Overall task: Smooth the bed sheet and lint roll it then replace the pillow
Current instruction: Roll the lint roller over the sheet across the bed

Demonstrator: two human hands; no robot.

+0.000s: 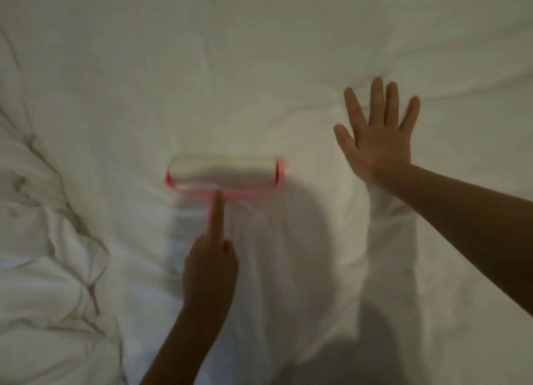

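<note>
Roller (225,173) on sheet (259,52) — gripped by left hand (210,272); right hand (377,145) flat alongside.

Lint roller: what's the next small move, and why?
Probably push the lint roller straight ahead over the sheet. The left hand grips it, index finger pointing forward, and the right hand presses flat beside it, fingers spread, pinning the sheet. Lightly creased sheet lies ahead.

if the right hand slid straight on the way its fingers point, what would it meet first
Only the wrinkled white bed sheet, creased right at the fingertips of the right hand; nothing else appears beyond them in this view. The pink-framed lint roller sits off to its left, out of that line.
</note>
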